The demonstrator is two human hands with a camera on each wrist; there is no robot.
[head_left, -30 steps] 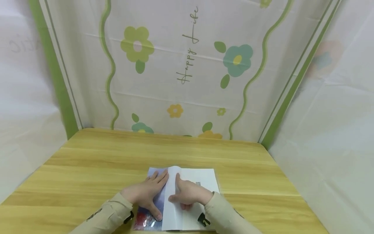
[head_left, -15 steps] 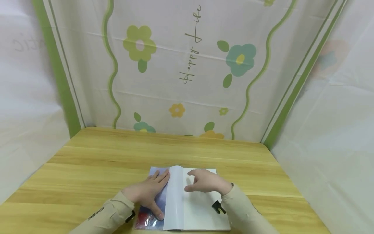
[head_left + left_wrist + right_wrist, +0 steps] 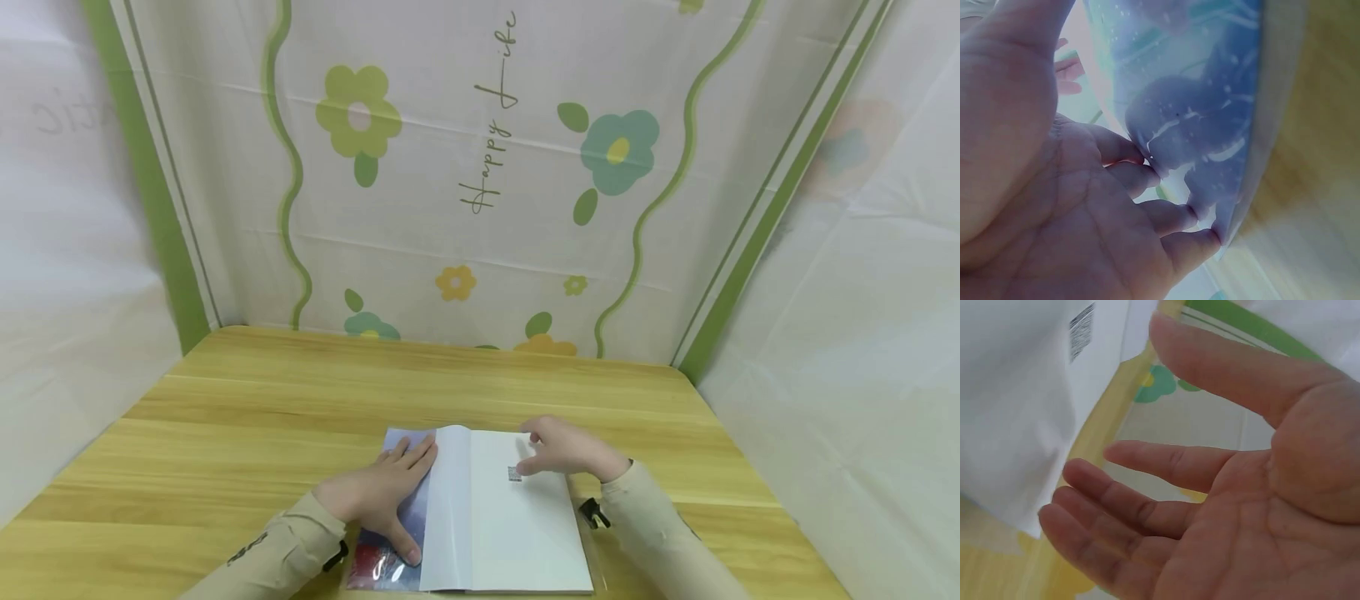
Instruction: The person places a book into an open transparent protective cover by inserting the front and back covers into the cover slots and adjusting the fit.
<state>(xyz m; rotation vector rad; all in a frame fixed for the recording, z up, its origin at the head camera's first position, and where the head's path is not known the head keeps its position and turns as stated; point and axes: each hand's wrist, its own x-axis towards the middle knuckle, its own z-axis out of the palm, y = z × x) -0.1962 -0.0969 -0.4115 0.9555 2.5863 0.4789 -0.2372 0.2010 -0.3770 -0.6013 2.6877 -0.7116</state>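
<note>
Paper lies at the near middle of the table (image 3: 247, 417): a thin booklet (image 3: 517, 533) with a glossy wrapper, set flat and square to the front edge. Its right part is plain matte white with a small dark barcode (image 3: 513, 473) printed near the top; a soft rounded fold runs down the middle, and to the left of it shows a slick, shiny cover (image 3: 408, 508) in blue with a patch of red at the near corner.

The left hand (image 3: 378, 496) lies flat on that blue cover, fingers straight and spread a little, thumb stretched along the near side; in the left wrist view the fingertips (image 3: 1147, 175) press against the bluish, speckled film. The right hand (image 3: 570, 450) hovers over the top right part of the white sheet, fingers loosely bent and apart, holding nothing. Whether its fingertips (image 3: 1085, 481) brush the paper is hard to tell from the head view; the right wrist view shows them relaxed with the sheet just beside them.

Both arms wear smooth beige sleeves (image 3: 277, 542), each with a dark strap at the wrist. The table is pale yellow wood with long straight grain. Behind it hangs a thin, creased plastic cloth (image 3: 480, 167) printed with round flowers, wavy green lines and looping script.
</note>
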